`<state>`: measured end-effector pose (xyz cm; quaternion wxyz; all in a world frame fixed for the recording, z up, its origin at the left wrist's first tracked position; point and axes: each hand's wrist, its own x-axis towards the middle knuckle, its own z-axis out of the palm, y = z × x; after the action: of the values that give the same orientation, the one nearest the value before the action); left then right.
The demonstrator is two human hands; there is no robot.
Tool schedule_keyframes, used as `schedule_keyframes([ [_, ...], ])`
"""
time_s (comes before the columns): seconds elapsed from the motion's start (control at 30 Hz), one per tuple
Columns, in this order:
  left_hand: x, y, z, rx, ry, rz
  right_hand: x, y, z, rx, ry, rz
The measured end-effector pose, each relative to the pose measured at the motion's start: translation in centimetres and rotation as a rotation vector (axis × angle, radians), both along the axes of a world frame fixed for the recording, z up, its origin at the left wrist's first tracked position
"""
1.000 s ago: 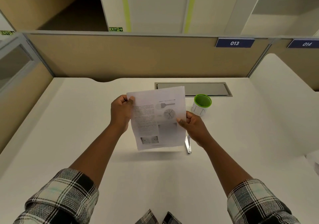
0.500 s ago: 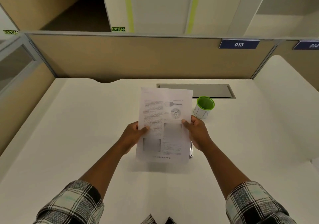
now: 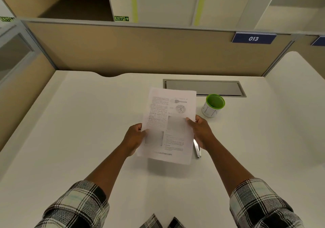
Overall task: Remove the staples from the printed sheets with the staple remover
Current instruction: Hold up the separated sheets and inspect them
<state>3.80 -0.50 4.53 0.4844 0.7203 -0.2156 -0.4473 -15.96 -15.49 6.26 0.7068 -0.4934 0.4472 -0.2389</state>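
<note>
1. Since half a second ago little has moved; a second ago the left hand [image 3: 134,139] gripped the sheets' top corner, now their lower left edge.
2. The white desk [image 3: 79,131] lies beneath the sheets.
3. The white printed paper sheets [image 3: 169,125] hang over it, pinched at both side edges.
4. The right hand [image 3: 200,131] is closed on the sheets' right edge.
5. The white cup with a green rim [image 3: 213,105] stands right of the sheets.
6. The slim silvery metal staple remover [image 3: 197,148] lies beside the sheets' lower right edge.

Since a second ago the white printed sheets [image 3: 169,125] have swung from tilted to upright and lower, as the left hand [image 3: 134,138] slid from their top corner to mid-edge.
</note>
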Motion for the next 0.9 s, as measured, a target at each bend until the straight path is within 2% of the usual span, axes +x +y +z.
schedule_keyframes([
  [0.23,1.2,-0.5,-1.9,0.058,-0.075,0.088,1.6,0.2,-1.8,-0.155,0.23,0.102],
  [0.37,2.2,-0.7,-2.3,0.158,-0.228,0.025,3.6,-0.2,-2.5,-0.309,0.403,0.126],
  [0.5,4.3,-1.3,-2.5,0.188,-0.257,0.002,6.8,-1.0,-3.2,-0.441,0.558,0.173],
  [0.67,8.4,-3.0,-2.7,0.189,-0.392,-0.013,11.7,-2.9,-3.9,-0.493,0.588,0.252],
  [0.9,15.3,-7.4,-4.0,0.233,-0.492,0.028,18.9,-8.0,-6.2,-0.487,0.633,0.3],
])
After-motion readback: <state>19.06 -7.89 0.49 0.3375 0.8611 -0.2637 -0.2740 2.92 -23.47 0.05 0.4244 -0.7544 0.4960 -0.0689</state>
